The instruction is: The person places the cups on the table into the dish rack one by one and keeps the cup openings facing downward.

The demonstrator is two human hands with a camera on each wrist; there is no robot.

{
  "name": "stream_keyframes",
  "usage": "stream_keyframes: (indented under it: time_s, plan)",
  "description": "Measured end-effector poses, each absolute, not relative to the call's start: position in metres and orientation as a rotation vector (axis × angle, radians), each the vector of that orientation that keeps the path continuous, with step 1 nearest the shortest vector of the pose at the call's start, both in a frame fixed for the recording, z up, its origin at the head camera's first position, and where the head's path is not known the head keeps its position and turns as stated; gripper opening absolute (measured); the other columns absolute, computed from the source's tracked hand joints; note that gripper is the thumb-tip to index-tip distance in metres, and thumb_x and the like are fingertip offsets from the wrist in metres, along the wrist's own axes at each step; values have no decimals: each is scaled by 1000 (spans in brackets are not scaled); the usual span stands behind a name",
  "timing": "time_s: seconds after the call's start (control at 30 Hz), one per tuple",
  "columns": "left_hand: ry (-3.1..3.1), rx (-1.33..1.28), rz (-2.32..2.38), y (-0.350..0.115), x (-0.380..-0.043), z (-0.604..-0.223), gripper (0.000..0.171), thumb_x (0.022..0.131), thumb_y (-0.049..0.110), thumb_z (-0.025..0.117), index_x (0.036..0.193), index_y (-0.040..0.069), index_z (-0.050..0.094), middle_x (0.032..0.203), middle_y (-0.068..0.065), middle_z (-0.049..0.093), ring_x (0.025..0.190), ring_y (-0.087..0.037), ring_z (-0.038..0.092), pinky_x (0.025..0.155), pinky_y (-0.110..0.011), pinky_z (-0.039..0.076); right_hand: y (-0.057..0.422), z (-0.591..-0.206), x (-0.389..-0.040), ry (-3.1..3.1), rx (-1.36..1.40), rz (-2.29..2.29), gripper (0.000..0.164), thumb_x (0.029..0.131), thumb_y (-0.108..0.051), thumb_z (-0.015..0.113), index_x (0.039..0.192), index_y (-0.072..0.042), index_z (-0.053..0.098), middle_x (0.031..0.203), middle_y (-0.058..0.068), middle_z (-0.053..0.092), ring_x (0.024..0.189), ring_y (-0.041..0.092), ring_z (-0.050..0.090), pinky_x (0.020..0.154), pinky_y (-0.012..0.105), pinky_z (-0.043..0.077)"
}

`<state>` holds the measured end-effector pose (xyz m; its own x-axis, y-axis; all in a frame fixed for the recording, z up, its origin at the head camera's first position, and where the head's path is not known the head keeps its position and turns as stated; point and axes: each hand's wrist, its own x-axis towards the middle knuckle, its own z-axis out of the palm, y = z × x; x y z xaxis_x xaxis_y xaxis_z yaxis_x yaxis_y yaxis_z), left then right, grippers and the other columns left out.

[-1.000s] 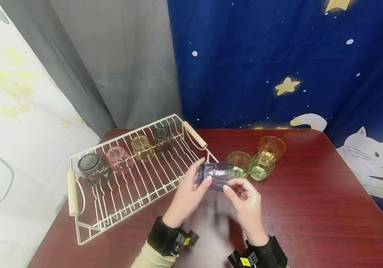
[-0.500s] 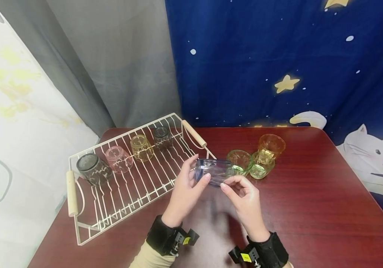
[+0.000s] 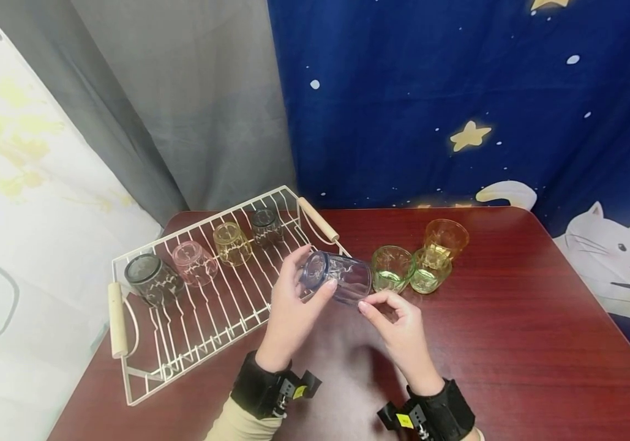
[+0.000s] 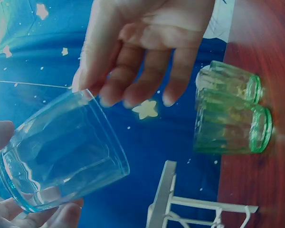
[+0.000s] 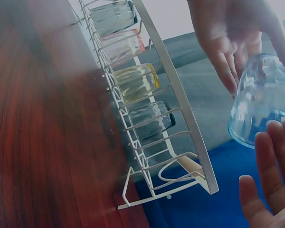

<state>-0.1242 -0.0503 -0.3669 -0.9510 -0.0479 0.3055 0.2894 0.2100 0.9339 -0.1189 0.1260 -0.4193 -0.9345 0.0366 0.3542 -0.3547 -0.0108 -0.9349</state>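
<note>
The blue glass (image 3: 349, 277) was held tilted on its side, base gripped by the fingers of the left hand (image 3: 292, 306), rim pinched by the right hand (image 3: 401, 327), above the bench (image 3: 518, 318), the base end nearer the rack (image 3: 118, 320).

Rack (image 3: 118, 318) left, held glass (image 3: 349, 274) between, tumblers (image 3: 393, 268) right

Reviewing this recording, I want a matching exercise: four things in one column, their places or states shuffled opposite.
1. blue-tinted glass
2. pink glass
3. orange glass
4. rack

A. on the table, behind a green glass
B. pale wire with wooden handles
C. tilted, held by the left hand and right hand
D. between a dark glass and a yellow glass

Pairs: 1-C, 2-D, 3-A, 4-B
</note>
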Motion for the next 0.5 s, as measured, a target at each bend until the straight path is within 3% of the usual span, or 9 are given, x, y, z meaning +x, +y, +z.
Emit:
stream_keyframes:
  time_s: [0.4,0.5]
  plan:
    - [-2196,-214,-1679,-72,-125,-352,65,82,15,75,140,10,45,137,-7,56,121,-21,58,107,-45,47,145,-409,-126,-2201,263,1816,7,87,-6,70,93,-4,71,86,-15,70,81,-1,65,73,14,53]
    - [-2211,-190,-1620,-79,-124,-349,66,82,16,76,140,10,45,138,-6,55,121,-20,57,108,-45,46,153,-407,-132,-2234,259,1751,9,87,-7,70,95,-5,72,84,-8,70,76,-1,64,69,14,53]
